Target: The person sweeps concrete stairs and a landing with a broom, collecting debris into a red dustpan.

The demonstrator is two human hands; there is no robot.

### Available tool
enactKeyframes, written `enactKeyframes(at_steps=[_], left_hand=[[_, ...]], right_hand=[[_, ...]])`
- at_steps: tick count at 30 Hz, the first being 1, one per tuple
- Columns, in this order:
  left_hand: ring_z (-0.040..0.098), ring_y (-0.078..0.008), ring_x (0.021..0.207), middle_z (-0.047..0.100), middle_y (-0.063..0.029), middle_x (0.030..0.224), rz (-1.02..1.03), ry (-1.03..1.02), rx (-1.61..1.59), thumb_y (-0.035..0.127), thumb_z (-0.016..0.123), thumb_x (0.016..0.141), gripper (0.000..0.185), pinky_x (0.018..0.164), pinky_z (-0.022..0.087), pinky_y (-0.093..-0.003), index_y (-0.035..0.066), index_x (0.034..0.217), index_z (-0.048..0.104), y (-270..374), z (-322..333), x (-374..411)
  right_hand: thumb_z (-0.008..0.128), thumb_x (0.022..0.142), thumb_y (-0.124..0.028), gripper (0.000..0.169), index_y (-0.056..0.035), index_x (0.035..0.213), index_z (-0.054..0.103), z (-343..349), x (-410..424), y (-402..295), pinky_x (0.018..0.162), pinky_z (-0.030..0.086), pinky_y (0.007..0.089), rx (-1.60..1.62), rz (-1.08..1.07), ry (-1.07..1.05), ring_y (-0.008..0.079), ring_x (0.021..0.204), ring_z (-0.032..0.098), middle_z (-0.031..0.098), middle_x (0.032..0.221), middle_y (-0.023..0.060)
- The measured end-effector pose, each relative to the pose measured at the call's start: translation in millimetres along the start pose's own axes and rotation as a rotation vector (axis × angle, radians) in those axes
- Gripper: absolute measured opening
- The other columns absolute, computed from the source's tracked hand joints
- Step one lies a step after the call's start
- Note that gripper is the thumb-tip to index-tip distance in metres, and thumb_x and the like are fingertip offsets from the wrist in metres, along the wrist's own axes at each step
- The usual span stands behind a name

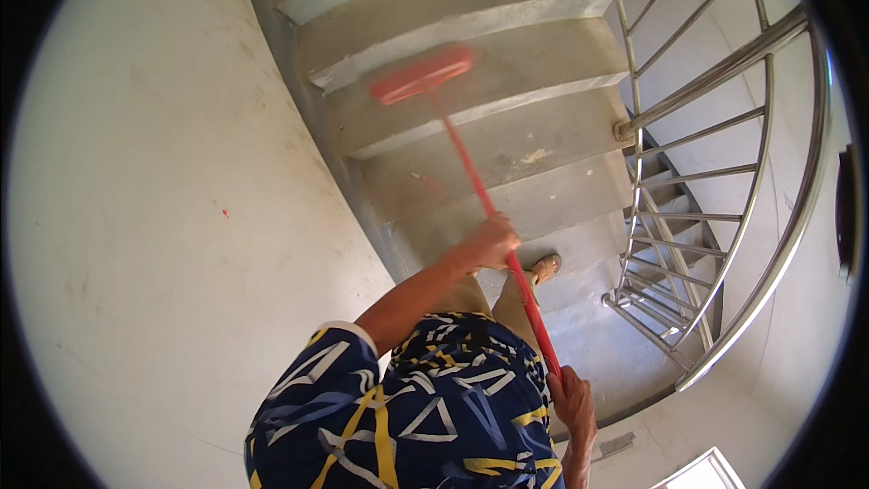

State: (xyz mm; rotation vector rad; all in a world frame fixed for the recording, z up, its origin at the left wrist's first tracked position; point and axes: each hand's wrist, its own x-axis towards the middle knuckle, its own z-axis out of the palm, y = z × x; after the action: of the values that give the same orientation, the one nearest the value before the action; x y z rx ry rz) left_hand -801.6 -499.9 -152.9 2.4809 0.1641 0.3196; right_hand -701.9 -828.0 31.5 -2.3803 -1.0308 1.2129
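Observation:
A red broom with a wide head (422, 76) reaches up the concrete staircase (502, 112). Its head is blurred and lies over a tread several steps above my feet; bristles cannot be made out. My left hand (494, 242) grips the middle of the red handle (467, 157). Lower down, near the right side of my patterned shirt, my right hand (571, 399) is closed around the handle's end. On a tread left of the handle lies a small thin piece of litter (415, 176), too small to name.
A scuffed white wall (197, 217) borders the stairs on the left. Along the right runs a stainless steel railing (719, 61) with a curved handrail (794, 231). More steps (672, 231) descend beyond it. My sandalled foot (546, 267) stands on a lower step.

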Motion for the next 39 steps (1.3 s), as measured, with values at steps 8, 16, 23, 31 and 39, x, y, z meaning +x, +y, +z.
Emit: enactKeyframes(at_steps=[8, 16, 23, 31, 39], left_hand=[[0.057, -0.0327, 0.063, 0.057, -0.0121, 0.058, -0.127, -0.027, 0.029, 0.033, 0.074, 0.071, 0.033, 0.068, 0.044, -0.0445, 0.008, 0.057, 0.058, 20.2, 5.1, -92.2], [0.067, -0.0344, 0.065, 0.064, -0.015, 0.064, 0.131, -0.464, -0.151, 0.033, 0.073, 0.068, 0.025, 0.06, 0.051, -0.0481, 0.01, 0.063, 0.066, 113.6, 50.8, -28.1], [0.064, -0.0375, 0.059, 0.062, -0.0154, 0.059, 0.379, -0.386, -0.039, 0.026, 0.07, 0.067, 0.017, 0.056, 0.05, -0.0478, 0.01, 0.063, 0.069, 64.1, 79.8, 81.7], [0.064, -0.0362, 0.062, 0.063, -0.0155, 0.062, 0.369, -0.58, 0.033, 0.023, 0.068, 0.069, 0.016, 0.06, 0.05, -0.047, 0.009, 0.061, 0.065, 101.4, 121.2, 42.2], [0.063, -0.0366, 0.06, 0.062, -0.0142, 0.06, 0.365, -0.621, -0.031, 0.019, 0.066, 0.068, 0.013, 0.055, 0.048, -0.047, 0.009, 0.06, 0.063, 123.5, 131.2, 66.1]], right_hand=[[0.064, 0.09, -0.034, 0.03, -0.0037, 0.092, 0.065, 7.6, -24.8, -18.3, 0.06, 0.047, 0.046, 0.011, 0.201, -0.165, 0.0389, 0.065, 0.062, 0.062, 0.071, 0.021], [0.07, 0.085, -0.037, 0.035, -0.0022, 0.082, 0.068, 4.8, -145.5, 73.4, 0.05, 0.04, 0.0317, 0.432, 0.481, 0.016, 0.0127, 0.052, 0.051, 0.053, 0.056, 0.0023], [0.064, 0.089, -0.039, 0.038, -0.0013, 0.091, 0.066, 60.8, -82.8, 53.2, 0.059, 0.045, 0.0421, 0.416, 0.424, 0.242, 0.0323, 0.059, 0.058, 0.059, 0.066, 0.0187], [0.068, 0.087, -0.037, 0.031, -0.007, 0.091, 0.073, 67.0, -128.0, 95.5, 0.066, 0.05, 0.0398, 0.418, 0.565, 0.17, 0.0293, 0.068, 0.065, 0.069, 0.076, 0.0153], [0.07, 0.085, -0.039, 0.032, -0.0071, 0.09, 0.072, 68.9, -144.1, 115.7, 0.06, 0.047, 0.0401, 0.475, 0.529, 0.273, 0.0293, 0.061, 0.06, 0.066, 0.068, 0.0135]])
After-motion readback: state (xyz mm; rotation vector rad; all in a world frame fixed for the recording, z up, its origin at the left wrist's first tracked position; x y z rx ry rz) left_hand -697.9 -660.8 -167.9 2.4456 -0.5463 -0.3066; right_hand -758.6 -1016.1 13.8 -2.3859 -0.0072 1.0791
